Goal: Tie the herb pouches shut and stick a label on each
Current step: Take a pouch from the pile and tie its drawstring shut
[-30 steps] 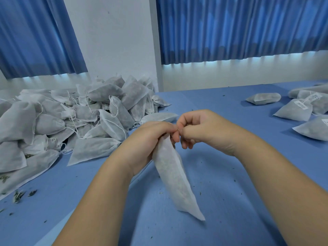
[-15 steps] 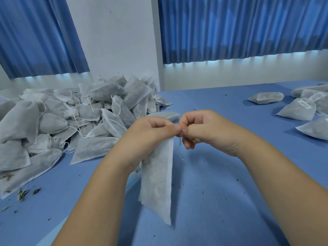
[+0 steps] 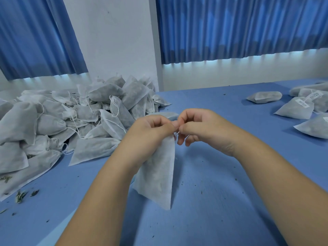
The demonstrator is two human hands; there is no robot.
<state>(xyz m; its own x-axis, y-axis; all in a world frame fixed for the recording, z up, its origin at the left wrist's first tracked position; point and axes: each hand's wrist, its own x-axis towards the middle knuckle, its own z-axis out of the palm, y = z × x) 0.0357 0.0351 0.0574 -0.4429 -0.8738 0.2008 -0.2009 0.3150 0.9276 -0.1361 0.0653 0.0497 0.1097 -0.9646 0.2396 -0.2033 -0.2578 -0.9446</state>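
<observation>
Your left hand (image 3: 150,132) grips the neck of the pouch (image 3: 158,174), which hangs below it toward the desk (image 3: 221,201), and your right hand (image 3: 200,128) pinches the string (image 3: 176,133) alongside; if the string slips, the knot probably stays loose and herbs leak.

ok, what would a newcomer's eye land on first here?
Dead centre, the left hand grips the neck of a white pouch that hangs down from it, while the right hand pinches its string. A big heap of similar pouches covers the left of the blue table. A few labelled pouches lie at the right edge.
</observation>
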